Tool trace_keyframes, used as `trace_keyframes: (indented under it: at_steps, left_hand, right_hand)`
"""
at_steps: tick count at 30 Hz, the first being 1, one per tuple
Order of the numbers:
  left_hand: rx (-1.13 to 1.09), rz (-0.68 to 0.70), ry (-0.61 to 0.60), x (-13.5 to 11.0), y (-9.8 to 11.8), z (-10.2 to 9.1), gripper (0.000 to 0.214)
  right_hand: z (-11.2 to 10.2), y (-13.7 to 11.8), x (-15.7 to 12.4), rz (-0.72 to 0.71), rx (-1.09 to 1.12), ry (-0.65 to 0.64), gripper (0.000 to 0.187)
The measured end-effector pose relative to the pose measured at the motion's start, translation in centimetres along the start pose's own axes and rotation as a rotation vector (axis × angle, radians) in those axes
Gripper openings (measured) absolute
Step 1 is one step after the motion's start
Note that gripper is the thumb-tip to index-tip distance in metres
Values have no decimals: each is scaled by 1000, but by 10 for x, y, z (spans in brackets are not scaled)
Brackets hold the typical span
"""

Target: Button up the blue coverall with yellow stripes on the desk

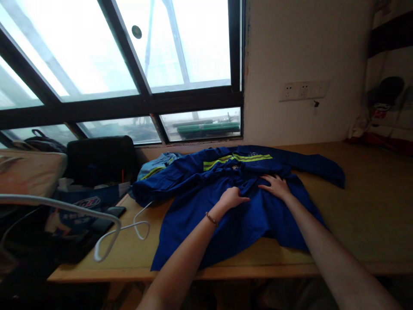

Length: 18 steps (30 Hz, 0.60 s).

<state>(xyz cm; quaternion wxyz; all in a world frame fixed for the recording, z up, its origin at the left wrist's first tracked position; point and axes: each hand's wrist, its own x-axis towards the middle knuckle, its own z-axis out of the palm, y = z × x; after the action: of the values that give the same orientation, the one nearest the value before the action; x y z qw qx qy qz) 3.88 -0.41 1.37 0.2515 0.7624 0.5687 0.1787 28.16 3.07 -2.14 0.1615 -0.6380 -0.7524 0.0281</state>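
Note:
A blue work jacket (213,232) with yellow-green reflective stripes lies spread over the wooden table (361,232). One sleeve reaches out to the right, and the cloth bunches up around the middle. My left hand (231,199), a beaded bracelet on its wrist, is closed on the jacket's bunched cloth near the centre; its fingertips are partly hidden. To the right of it, my right hand (275,187) rests on the jacket with its fingers spread.
Light-blue cloth (155,165) lies behind the jacket's left end. A white bent rod or cable (109,215) crosses at left, before a printed blue bag (84,206) and a black chair back (100,159). Window and wall sockets (303,90) are behind; patterned fabric (387,107) hangs right.

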Motion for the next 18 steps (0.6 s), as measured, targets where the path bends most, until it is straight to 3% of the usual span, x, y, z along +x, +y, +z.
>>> trace_keyframes:
  at_steps: [3, 5, 9, 13, 15, 18]
  left_hand:
    - [-19, 85, -30, -11, -6, 8, 17]
    - [-155, 98, -66, -14, -12, 7, 15]
    - [-591, -91, -193, -13, -17, 1, 25]
    - [-894, -266, -215, -11, -17, -4, 29]
    - [-999, -285, -234, -11, -19, -7, 29]
    - [-1092, -284, -224, -10, -24, -11, 29]
  right_hand:
    - [1, 1, -1, -26, 17, 4, 52]
    - [0, 0, -1, -19, 38, 28, 49]
    - [-11, -19, -4, 20, 106, 200, 36]
    - [-32, -71, -23, -169, 332, 416, 25]
    - [-40, -99, -38, -358, 460, 324, 20]
    - [-42, -125, -55, -571, 481, 127, 10]
